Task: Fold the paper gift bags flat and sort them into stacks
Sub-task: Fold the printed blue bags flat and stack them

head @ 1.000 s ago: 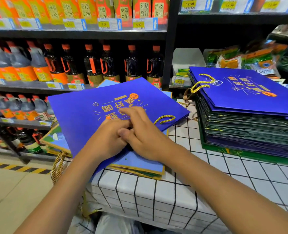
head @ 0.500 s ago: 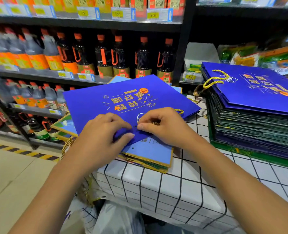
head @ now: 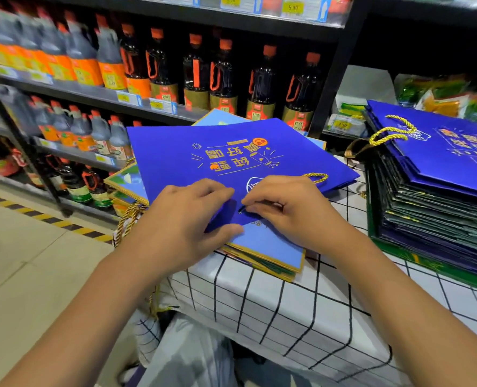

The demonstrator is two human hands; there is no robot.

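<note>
Two hands are working one blue gift bag (head: pixel 231 152) that's lying flat on the smaller stack (head: pixel 270 255), long axis running roughly 10 to 4 o'clock. Left hand (head: pixel 187 219) is pinching its near corner, right hand (head: pixel 284 208) is curling fingers onto the same edge.

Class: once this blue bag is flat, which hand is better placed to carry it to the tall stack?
Probably the right hand: it pinches the blue bag on the side nearer the tall stack; the left hand lies farther away.
</note>
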